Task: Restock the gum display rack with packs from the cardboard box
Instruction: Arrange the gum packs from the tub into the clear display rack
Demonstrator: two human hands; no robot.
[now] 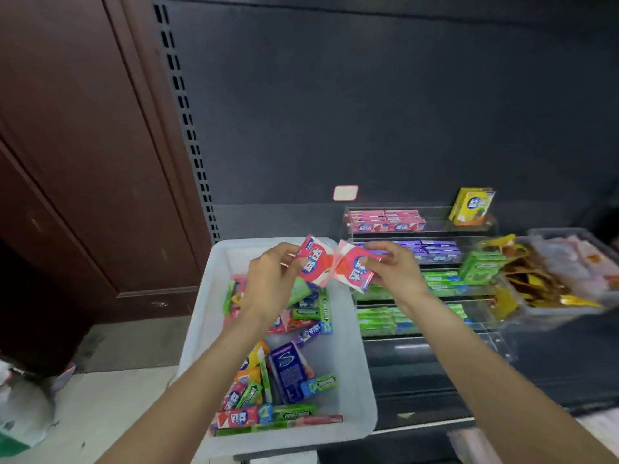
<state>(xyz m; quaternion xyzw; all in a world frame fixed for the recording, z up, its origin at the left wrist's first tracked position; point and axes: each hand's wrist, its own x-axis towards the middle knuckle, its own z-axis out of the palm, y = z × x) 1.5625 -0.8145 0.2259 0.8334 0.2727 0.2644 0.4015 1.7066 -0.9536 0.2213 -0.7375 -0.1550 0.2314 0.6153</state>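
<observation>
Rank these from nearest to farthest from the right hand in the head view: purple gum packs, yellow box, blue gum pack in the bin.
From the right hand:
1. Purple gum packs, rack's second tier, just beside it.
2. Yellow box, top tier, up right.
3. Blue gum pack, lower left in the white bin.

Shelf (418,390): dark, low, backed by a dark panel.
On it, left: white plastic bin (363,380) of loose gum packs, overhanging the front edge.
On it, middle: clear tiered display rack (348,226), just beside the bin.
On it, right: grey tray (569,234) of gold and pale wrappers, touching the rack.
</observation>
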